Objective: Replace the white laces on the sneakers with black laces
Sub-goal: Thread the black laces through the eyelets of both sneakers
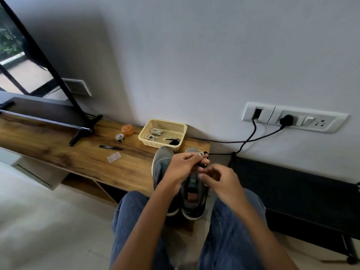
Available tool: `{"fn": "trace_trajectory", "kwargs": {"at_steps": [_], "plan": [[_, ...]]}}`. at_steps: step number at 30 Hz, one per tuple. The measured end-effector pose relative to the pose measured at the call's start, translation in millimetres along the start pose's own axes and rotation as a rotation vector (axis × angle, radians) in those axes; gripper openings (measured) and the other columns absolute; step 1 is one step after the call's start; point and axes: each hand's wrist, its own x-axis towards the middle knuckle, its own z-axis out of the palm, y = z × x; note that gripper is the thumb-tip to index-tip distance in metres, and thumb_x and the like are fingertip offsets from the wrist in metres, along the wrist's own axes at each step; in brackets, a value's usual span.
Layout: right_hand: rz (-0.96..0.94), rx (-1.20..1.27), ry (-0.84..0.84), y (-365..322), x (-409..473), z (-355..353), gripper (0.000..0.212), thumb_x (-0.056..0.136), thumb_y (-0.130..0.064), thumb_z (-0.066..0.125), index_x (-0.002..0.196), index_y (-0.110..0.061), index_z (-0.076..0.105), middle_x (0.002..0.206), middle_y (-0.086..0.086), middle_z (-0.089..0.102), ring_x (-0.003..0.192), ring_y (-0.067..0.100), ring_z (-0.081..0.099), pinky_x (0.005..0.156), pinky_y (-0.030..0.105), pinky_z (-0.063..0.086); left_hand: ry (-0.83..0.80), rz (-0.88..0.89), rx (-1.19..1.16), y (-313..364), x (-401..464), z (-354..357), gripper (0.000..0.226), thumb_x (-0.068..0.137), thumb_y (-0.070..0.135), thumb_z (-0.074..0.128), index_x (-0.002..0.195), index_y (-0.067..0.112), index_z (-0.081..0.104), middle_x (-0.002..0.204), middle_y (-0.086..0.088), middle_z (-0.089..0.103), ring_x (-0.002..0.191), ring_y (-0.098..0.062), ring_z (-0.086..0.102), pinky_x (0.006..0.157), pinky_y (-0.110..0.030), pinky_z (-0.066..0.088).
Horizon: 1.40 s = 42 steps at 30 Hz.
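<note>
On the low wooden bench (81,158) we've got grey sneakers (192,193); our left hand (182,166) pinches the black lace (202,164), right hand (218,182) pinching it too.

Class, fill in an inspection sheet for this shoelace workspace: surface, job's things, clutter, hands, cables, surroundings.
Surface: wooden bench, holding everything below.
Job's things: two grey sneakers side by side; basket holds white laces and a black lace.
Clutter: marker, tape roll, orange tub, small clear box.
Hands: left hand pinches another black lace over the right-side sneaker; right hand fingers curled close beside it, grip unclear.
Cables: two black cables run from the wall sockets.
Surroundings: grey wall, screen on the left.
</note>
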Motion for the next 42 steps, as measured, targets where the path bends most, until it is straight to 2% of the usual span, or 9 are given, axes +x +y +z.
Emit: {"fn": "trace_trajectory", "kwargs": {"at_steps": [3,8,15,21,26,31,34,37,42], "plan": [[0.059,0.161,0.100,6.3,-0.8,0.2,0.015,0.080,-0.024,0.075,0.085,-0.024,0.061,0.074,0.003,0.067,0.062,0.015,0.064,0.057,0.029,0.050,-0.004,-0.027,-0.025,-2.9,0.2,2.4,0.017,0.094,0.012,0.059,0.099,0.000,0.070,0.084,-0.006,0.072,0.055,-0.008,0.059,0.059,-0.015,0.052],[0.021,0.117,0.105,10.9,0.2,2.5,0.013,0.082,-0.024,0.074,0.085,-0.032,0.064,0.073,-0.010,0.066,0.065,-0.003,0.061,0.056,0.011,0.044,-0.008,-0.075,-0.078,-5.4,-1.9,4.0,0.022,0.095,0.012,0.057,0.108,-0.003,0.067,0.081,-0.004,0.071,0.051,-0.004,0.059,0.050,-0.012,0.047],[0.020,0.032,0.186,18.4,1.3,8.2,0.008,0.086,-0.011,0.068,0.087,-0.018,0.067,0.069,-0.009,0.065,0.063,-0.003,0.063,0.057,0.010,0.048,0.035,-0.081,-0.090,-10.2,0.9,1.7,0.013,0.094,0.012,0.059,0.098,0.004,0.069,0.081,-0.004,0.071,0.055,-0.004,0.061,0.047,-0.010,0.042],[0.162,0.448,0.326,28.9,9.4,11.6,0.020,0.086,-0.002,0.063,0.091,-0.019,0.072,0.083,0.001,0.073,0.080,0.012,0.071,0.072,0.027,0.058,0.080,-0.011,0.126,-34.0,3.3,3.2,0.011,0.091,0.014,0.065,0.092,0.007,0.072,0.088,-0.007,0.071,0.078,-0.012,0.063,0.069,-0.016,0.051],[0.350,0.824,0.771,48.7,23.0,10.8,0.017,0.084,0.002,0.066,0.095,-0.010,0.066,0.086,0.011,0.070,0.070,0.009,0.069,0.066,0.020,0.057,0.022,0.025,0.419,-70.8,3.4,8.9,0.015,0.091,0.017,0.064,0.101,0.010,0.074,0.091,0.000,0.072,0.082,-0.004,0.064,0.076,-0.017,0.050],[0.188,0.878,1.126,62.3,54.7,-38.4,0.029,0.083,0.009,0.049,0.081,-0.020,0.053,0.075,0.001,0.059,0.060,0.005,0.063,0.061,0.020,0.051,0.237,0.158,0.800,-95.8,15.8,0.3,0.020,0.089,0.023,0.064,0.109,0.022,0.068,0.100,0.014,0.062,0.092,0.001,0.056,0.084,-0.013,0.045],[0.099,0.763,0.895,60.1,77.9,-39.5,0.027,0.079,0.008,0.054,0.081,-0.018,0.054,0.068,0.001,0.056,0.053,0.006,0.056,0.056,0.020,0.047,0.361,0.219,0.956,-101.5,32.4,-5.5,0.035,0.091,0.023,0.062,0.125,0.022,0.057,0.121,0.006,0.056,0.110,-0.008,0.052,0.097,-0.026,0.045],[0.169,0.515,0.409,54.6,94.7,-7.8,0.021,0.087,0.002,0.059,0.094,-0.017,0.058,0.083,0.001,0.062,0.063,0.006,0.060,0.059,0.016,0.051,0.413,0.279,1.109,-100.6,50.3,-4.8,0.041,0.089,0.021,0.063,0.129,0.017,0.054,0.126,-0.001,0.053,0.114,-0.017,0.049,0.096,-0.031,0.042],[0.118,0.122,0.037,78.3,127.4,53.2,0.018,0.084,-0.003,0.065,0.094,-0.016,0.071,0.086,-0.006,0.067,0.076,-0.002,0.060,0.067,0.011,0.047,0.332,0.062,1.143,-95.1,79.8,-1.8,0.032,0.094,0.016,0.053,0.126,0.012,0.052,0.121,-0.007,0.056,0.114,-0.023,0.053,0.091,-0.033,0.044]]}}
